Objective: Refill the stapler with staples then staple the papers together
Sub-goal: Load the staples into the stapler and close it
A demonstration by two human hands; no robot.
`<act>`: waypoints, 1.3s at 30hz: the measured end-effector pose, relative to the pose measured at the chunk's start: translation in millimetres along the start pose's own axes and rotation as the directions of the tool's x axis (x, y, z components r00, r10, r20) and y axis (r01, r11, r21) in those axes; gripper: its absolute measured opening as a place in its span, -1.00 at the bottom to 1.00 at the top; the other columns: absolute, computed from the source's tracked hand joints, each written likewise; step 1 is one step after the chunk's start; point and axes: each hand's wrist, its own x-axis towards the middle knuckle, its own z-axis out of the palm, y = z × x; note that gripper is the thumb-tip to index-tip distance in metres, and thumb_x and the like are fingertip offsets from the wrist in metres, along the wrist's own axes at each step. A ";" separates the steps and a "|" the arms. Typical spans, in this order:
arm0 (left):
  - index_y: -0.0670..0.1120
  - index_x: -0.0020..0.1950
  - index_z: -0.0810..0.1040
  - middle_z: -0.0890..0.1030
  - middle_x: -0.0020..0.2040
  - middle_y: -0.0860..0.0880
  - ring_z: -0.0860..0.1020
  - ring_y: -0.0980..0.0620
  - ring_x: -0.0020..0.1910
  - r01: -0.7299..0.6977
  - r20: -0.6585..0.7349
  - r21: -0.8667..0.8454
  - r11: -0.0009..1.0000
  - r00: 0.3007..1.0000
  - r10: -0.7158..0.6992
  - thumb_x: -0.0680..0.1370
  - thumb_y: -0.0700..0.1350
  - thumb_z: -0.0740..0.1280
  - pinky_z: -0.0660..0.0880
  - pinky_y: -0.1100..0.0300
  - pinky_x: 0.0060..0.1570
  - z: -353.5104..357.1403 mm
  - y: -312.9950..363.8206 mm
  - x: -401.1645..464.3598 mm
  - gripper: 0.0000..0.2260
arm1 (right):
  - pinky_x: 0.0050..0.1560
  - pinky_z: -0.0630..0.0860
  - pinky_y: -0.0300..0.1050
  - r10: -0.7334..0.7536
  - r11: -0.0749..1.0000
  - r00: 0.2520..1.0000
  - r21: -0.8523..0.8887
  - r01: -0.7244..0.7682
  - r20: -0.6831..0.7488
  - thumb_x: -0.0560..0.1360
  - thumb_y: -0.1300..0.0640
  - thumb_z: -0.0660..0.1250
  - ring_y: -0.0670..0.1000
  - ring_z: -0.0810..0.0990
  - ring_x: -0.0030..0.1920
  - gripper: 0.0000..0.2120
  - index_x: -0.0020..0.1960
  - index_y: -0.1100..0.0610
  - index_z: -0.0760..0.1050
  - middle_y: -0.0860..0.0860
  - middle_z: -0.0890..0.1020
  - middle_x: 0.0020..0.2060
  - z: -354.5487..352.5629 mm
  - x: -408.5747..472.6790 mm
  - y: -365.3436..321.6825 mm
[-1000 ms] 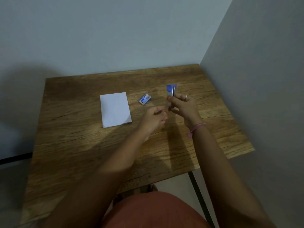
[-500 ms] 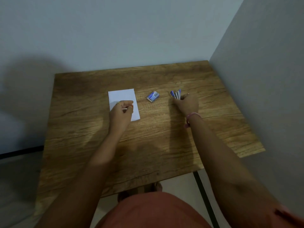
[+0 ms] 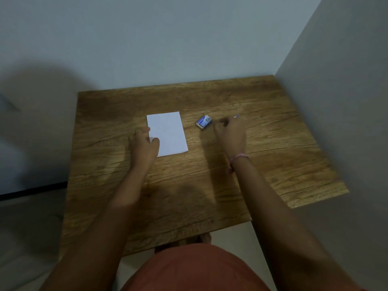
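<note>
From the head camera, looking down, a wooden table [image 3: 189, 185] with a strong grain sits pushed into the corner of two pale walls, and the person's two bare forearms reach out over it from the bottom of the frame. A small stack of white papers [image 3: 168, 133] lies flat on the left-centre of the tabletop, its long sides running away from the viewer. The left hand [image 3: 143, 143] is at the papers' near-left corner: the thumb lies on top of the sheet and the fingers curl round past the left edge, so the hand pinches that edge of the stack. A ring shows on one of its fingers. Just right of the papers, apart from them, a small blue-and-white staple box [image 3: 203, 121] rests on the wood, turned at a slant. The right hand [image 3: 231, 133] is low over the table immediately right of the box, its back toward the camera and its fingers bent downward and forward. Only a tiny blue tip of the stapler [image 3: 237, 115] peeks out beyond the knuckles at the far side of the hand; the rest of it is hidden, so I cannot tell whether the fingers are closed round it or merely lying over it. A pink wristband [image 3: 238, 159] circles the right wrist. At the bottom edge, reddish-brown clothing covers the person's lap.
</note>
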 end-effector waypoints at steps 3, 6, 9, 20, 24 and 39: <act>-0.10 0.35 0.42 0.42 0.35 -0.15 0.48 0.01 0.08 -0.007 0.058 -0.008 1.000 0.998 0.007 0.53 -0.18 0.35 0.40 0.35 -0.31 3.5 -1.9 0.0 -0.62 | -0.26 0.47 -0.28 0.008 0.992 0.975 0.123 -0.037 0.223 0.47 0.06 0.35 -0.03 0.58 -0.24 -0.77 -0.07 0.24 0.61 0.05 0.65 -0.25 21.6 -25.9 -18.1; -0.07 0.30 0.44 0.41 0.36 -0.13 0.45 0.05 0.03 0.016 0.060 0.005 1.000 0.998 -0.016 0.53 -0.21 0.35 0.34 0.37 -0.38 8.6 -2.4 -2.3 -0.65 | -0.12 0.54 -0.05 0.004 0.992 0.922 0.117 -0.053 0.387 0.47 0.00 0.38 0.10 0.63 -0.12 -0.68 -0.10 0.29 0.60 0.19 0.67 -0.17 44.2 -38.9 -30.9; -0.08 0.27 0.48 0.42 0.35 -0.12 0.43 0.07 0.03 0.043 0.042 -0.037 0.998 0.998 -0.041 0.52 -0.27 0.34 0.35 0.37 -0.37 9.7 -2.1 -3.8 -0.67 | -0.03 0.52 -0.04 -0.012 0.994 0.926 0.108 -0.031 0.378 0.48 0.02 0.39 0.09 0.61 -0.04 -0.69 0.00 0.28 0.58 0.15 0.66 -0.09 52.6 -41.3 -39.3; 0.08 0.01 0.57 0.61 0.08 0.06 0.58 0.04 0.07 0.104 0.077 -0.545 0.832 0.994 -0.073 0.50 -0.23 0.38 0.54 0.22 -0.12 -4.0 5.4 -15.4 -0.79 | 0.10 0.55 0.12 0.132 0.586 0.788 0.593 -0.551 0.602 0.52 0.25 0.35 0.14 0.61 0.10 -0.80 0.13 0.27 0.53 0.20 0.64 0.11 19.9 -35.5 -36.7; 0.11 -0.04 0.64 0.64 0.09 0.04 0.58 0.06 0.14 0.061 0.137 -0.701 0.711 0.989 0.050 0.51 -0.21 0.38 0.52 0.21 -0.01 -6.6 17.0 -24.4 -0.80 | 0.14 0.55 0.11 0.053 0.437 0.771 0.680 -0.589 0.634 0.52 0.27 0.34 0.16 0.60 0.15 -0.69 0.24 0.32 0.47 0.23 0.61 0.16 -4.7 -28.0 -37.1; 0.18 -0.06 0.66 0.62 0.09 0.17 0.58 0.05 0.13 -0.045 0.035 -0.752 0.657 0.994 0.108 0.50 -0.12 0.42 0.60 0.03 0.07 36.6 67.7 -52.3 -0.83 | -0.09 0.59 -0.20 -0.109 0.401 0.810 0.771 -0.494 0.576 0.48 0.21 0.41 -0.02 0.66 -0.07 -0.77 0.11 0.27 0.58 0.07 0.69 -0.07 -37.4 -29.6 -43.6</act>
